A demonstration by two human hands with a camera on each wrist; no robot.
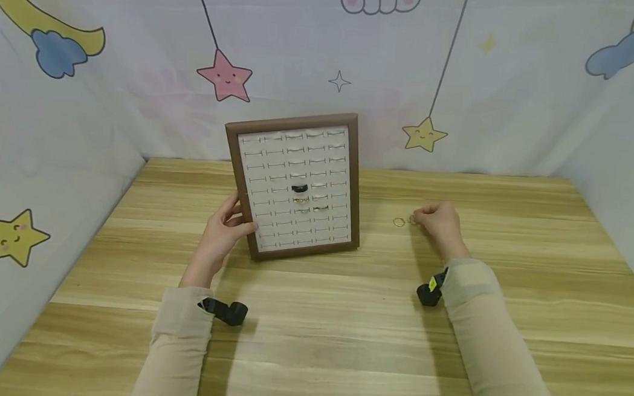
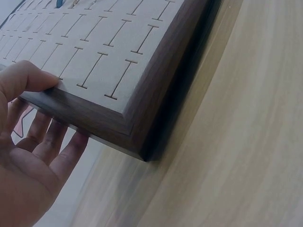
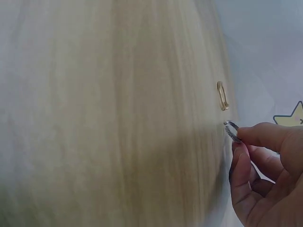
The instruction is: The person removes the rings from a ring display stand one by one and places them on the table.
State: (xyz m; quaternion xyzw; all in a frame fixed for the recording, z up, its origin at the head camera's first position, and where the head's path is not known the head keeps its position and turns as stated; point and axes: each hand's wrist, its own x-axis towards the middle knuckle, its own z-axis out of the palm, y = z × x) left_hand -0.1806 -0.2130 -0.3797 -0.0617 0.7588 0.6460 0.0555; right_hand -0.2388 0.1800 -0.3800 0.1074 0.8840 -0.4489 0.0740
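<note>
A brown-framed ring display board (image 1: 296, 185) stands tilted on the wooden table; its pale slotted panel (image 2: 90, 52) holds a black ring (image 1: 299, 188) and two smaller rings below it. My left hand (image 1: 222, 231) holds the board's lower left edge, thumb on the front of the frame (image 2: 94, 118) and fingers (image 2: 52, 142) behind it. To the right, my right hand (image 1: 439, 222) pinches a silvery ring (image 3: 231, 130) at the table surface. A gold ring (image 1: 399, 222) lies on the table just left of that hand, also seen as the gold ring (image 3: 222, 95) in the right wrist view.
The wooden table (image 1: 342, 321) spreads in front of a white backdrop (image 1: 326, 53) printed with stars, moons and clouds. Black camera mounts sit on my left wrist (image 1: 225, 310) and right wrist (image 1: 430, 291).
</note>
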